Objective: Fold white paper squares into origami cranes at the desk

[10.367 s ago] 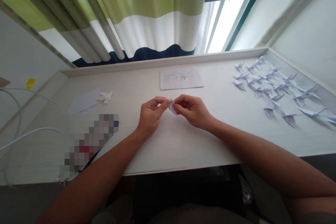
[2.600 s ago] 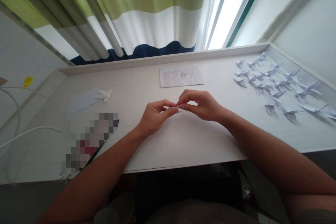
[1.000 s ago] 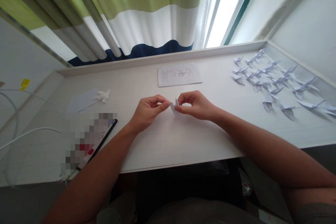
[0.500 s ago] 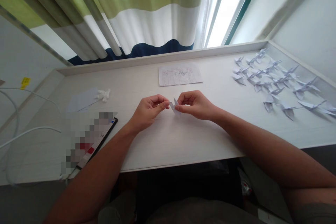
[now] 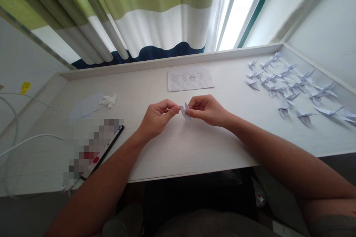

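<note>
Between my hands, a little above the white desk (image 5: 167,155), is a small folded paper crane (image 5: 185,112) of white paper with pointed tips. My left hand (image 5: 160,117) is closed, its thumb and forefinger pinched at the crane's left tip. On the other side, my right hand (image 5: 206,110) grips the crane's body between thumb and fingers. The fingers cover part of the paper. Several finished paper cranes (image 5: 290,81) stand in rows on the right side of the desk.
A printed sheet (image 5: 190,79) lies toward the back of the desk. To the left are plain paper sheets (image 5: 87,105), a crumpled white tissue (image 5: 108,101) and a dark-edged tablet or phone (image 5: 104,152), its screen pixelated. White cables (image 5: 33,139) run along the left edge.
My left fingertips have shifted very slightly at the crane's left tip. Both hands stay pinched on the paper, and the rest looks nearly the same.
</note>
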The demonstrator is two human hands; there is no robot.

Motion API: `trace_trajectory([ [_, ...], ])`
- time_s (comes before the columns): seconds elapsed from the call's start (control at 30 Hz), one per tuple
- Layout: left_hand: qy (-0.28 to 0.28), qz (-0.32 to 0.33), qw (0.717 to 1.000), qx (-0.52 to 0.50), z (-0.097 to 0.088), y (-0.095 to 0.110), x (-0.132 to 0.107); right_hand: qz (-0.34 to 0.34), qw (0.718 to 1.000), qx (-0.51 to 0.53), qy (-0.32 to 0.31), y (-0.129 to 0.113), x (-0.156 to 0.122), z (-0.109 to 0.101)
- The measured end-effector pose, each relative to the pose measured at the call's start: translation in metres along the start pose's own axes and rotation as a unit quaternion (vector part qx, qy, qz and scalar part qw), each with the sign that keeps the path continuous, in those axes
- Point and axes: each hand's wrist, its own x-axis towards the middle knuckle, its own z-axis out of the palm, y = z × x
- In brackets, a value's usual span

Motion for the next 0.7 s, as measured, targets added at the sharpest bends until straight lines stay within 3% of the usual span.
trace_trajectory([
  [0.37, 0.030, 0.014, 0.998, -0.047, 0.0018, 0.0017, -0.0019, -0.003, 1.000, 0.020, -0.014, 0.0023, -0.0002, 0.0005],
  [0.7, 0.044, -0.053, 0.995, -0.067, 0.0018, -0.0007, 0.0001, -0.012, 0.999, 0.023, -0.021, 0.0053, 0.0016, 0.0006],
])
